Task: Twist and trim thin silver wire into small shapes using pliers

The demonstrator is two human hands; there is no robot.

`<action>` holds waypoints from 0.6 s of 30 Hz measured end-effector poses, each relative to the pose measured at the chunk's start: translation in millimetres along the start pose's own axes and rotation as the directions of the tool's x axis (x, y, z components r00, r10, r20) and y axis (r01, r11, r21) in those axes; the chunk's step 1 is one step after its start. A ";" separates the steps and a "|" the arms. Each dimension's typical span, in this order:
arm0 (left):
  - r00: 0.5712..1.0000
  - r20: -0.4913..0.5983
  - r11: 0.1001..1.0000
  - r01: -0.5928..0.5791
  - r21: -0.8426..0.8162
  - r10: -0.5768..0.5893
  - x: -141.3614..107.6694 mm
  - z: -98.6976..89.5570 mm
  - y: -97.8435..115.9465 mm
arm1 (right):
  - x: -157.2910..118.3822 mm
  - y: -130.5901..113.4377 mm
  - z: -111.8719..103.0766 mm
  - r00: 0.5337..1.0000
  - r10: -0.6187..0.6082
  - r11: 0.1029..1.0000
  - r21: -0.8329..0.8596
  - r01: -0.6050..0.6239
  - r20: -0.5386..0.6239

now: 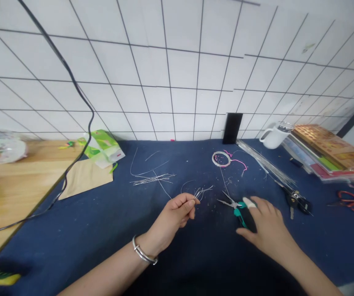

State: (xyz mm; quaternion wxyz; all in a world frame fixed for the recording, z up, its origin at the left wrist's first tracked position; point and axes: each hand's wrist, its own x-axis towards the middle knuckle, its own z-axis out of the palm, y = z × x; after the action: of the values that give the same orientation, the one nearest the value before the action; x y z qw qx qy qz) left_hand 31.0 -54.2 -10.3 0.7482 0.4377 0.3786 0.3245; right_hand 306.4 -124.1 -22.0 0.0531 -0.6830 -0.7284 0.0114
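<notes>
My left hand [179,209] is closed in a pinch on a small bundle of thin silvery wires [199,193], whose bent tips stick out past the thumb and forefinger. To its right, my right hand [267,220] is spread around the green and black handles of the needle-nose pliers [241,211]. One finger, with a white wrap on it, touches the handle while the thumb stands apart below. The plier jaws are parted and point up and left. Further back on the dark cloth lie more cut wires [152,179] and a white ring with pink cord [221,159].
A sheaf of long wires [266,162] lies at right, near keys [293,199] and red-handled scissors [353,202]. A white mug [275,135], stacked books [327,148] and a black upright block [233,128] stand behind. A black cable [81,96] hangs at left.
</notes>
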 end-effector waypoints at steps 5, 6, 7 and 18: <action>0.997 -0.051 0.998 -0.054 -0.009 0.054 0.3 0.7 -2.7 | -16.0 17.0 11.5 0.993 -0.019 0.991 -0.131 0.034 0.115; 0.996 -0.061 0.998 -0.065 -0.007 0.064 -0.1 1.1 -2.8 | -14.0 14.1 10.8 0.993 -0.021 0.989 -0.144 0.037 0.115; 0.995 -0.073 0.997 -0.075 -0.001 0.075 -0.8 1.3 -2.7 | -11.2 10.6 9.8 0.993 -0.022 0.987 -0.158 0.040 0.112; 0.976 -0.179 0.988 -0.110 0.105 0.127 -4.5 -3.5 1.2 | 2.2 1.6 18.3 0.997 -0.011 0.973 -0.230 0.027 0.074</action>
State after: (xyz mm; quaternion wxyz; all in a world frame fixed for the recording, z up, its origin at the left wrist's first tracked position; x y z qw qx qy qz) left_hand 25.5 -55.9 -9.1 0.6677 0.4621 0.4346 0.3896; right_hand 306.2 -120.8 -40.2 -0.0530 -0.6766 -0.7328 -0.0489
